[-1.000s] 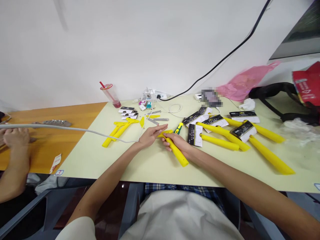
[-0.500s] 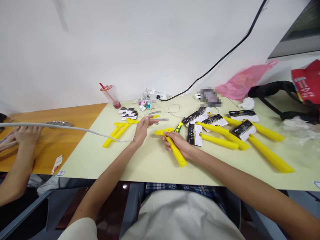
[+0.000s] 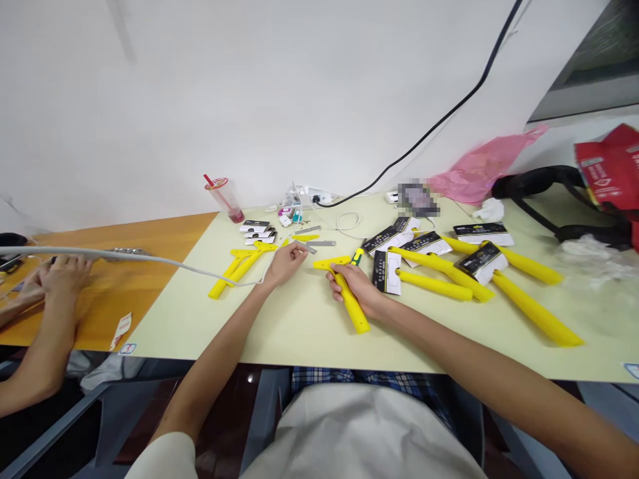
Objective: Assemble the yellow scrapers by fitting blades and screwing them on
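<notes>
While around yellow handle, right hand curled

Nothing is legible; print on the packaging cards and red bag is too small.

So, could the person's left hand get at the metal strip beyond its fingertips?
Probably yes: the left hand lies just short of the metal strip, and the yellow piece in the right hand is off to its side.

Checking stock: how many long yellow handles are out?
7: two handles beside the left hand, one in the right hand, four to its right; more may be hidden.
</notes>
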Tool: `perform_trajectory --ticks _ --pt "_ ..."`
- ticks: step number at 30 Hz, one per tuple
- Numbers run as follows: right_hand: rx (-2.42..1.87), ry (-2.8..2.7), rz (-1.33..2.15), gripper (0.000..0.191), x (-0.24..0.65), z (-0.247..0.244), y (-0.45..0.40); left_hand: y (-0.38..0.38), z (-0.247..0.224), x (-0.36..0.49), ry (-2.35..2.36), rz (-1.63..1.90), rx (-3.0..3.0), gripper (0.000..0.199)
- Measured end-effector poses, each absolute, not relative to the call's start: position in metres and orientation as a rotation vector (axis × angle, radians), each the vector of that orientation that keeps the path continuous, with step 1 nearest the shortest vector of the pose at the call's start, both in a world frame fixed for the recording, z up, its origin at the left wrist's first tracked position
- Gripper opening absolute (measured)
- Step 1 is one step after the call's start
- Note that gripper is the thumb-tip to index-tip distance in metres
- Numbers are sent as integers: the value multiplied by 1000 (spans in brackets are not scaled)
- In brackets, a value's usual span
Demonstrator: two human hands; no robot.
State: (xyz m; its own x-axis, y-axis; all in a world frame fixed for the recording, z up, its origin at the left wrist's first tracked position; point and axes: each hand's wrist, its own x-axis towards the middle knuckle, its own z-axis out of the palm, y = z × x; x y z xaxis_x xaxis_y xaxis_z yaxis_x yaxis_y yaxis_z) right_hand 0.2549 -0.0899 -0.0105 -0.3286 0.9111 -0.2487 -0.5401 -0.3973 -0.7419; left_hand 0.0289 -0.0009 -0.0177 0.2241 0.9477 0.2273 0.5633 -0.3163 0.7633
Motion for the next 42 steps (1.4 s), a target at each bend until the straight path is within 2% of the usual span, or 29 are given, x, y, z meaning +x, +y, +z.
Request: perform_trajectory --ticks 11,17,23,34,42 --pt "-812 -687 1899 17 256 -9 -89 36 7 39 1371 563 2141 30" --pt "-795 -714 1894 17 256 -9 -91 9 20 43 1222 710 1948 40" --pt "-805 -714 1879 14 254 -15 -86 -27 23 48 1021 676 1792 44" --pt "-819 -775 1877 6 256 -8 -91 -27 17 55 993 748 1701 48" --pt "-812 -784 1890 14 257 -9 -90 -28 20 53 967 741 1633 45"
